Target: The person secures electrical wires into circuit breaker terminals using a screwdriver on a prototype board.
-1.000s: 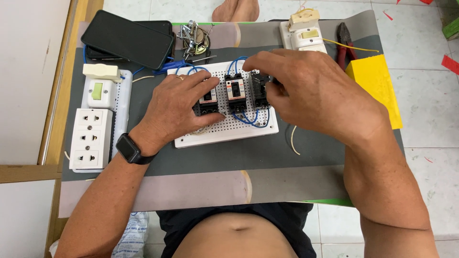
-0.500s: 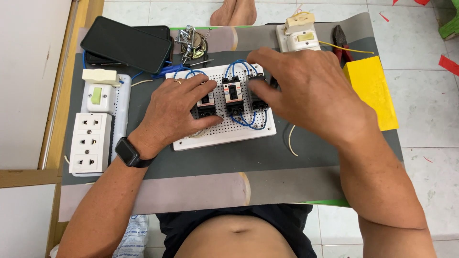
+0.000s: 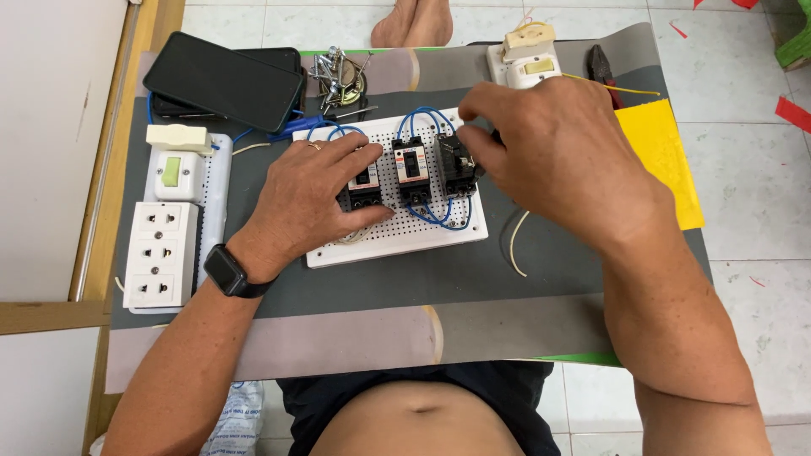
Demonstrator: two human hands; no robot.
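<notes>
Surface: grey mat [image 3: 473,279] over a low table, tiled floor [image 3: 743,219] around it.
Board: white perforated board [image 3: 397,241] lies flat mid-mat, carrying three black breakers linked by blue wire [image 3: 439,215].
Left hand: left hand [image 3: 317,198] rests palm down on the board, fingers spread flat over the left breaker [image 3: 365,181]; it pins rather than grips.
Right hand: right hand [image 3: 562,160] has fingertips pinched on the right breaker [image 3: 456,165], which sits tilted against the upright middle breaker [image 3: 412,165].
Handling: breakers look like stiff, light plastic blocks, smooth-sided; best held by the two long flanks, away from the wire loops. The board seems light enough to slide, so a flat palm on it steadies it. Wire looks springy and could tug a loose breaker.
Around: phone [image 3: 228,80] and screws [image 3: 338,76] at the far edge, switch [image 3: 173,169] and socket strip [image 3: 160,253] at left, yellow sheet [image 3: 663,160] and pliers [image 3: 601,67] at right.
</notes>
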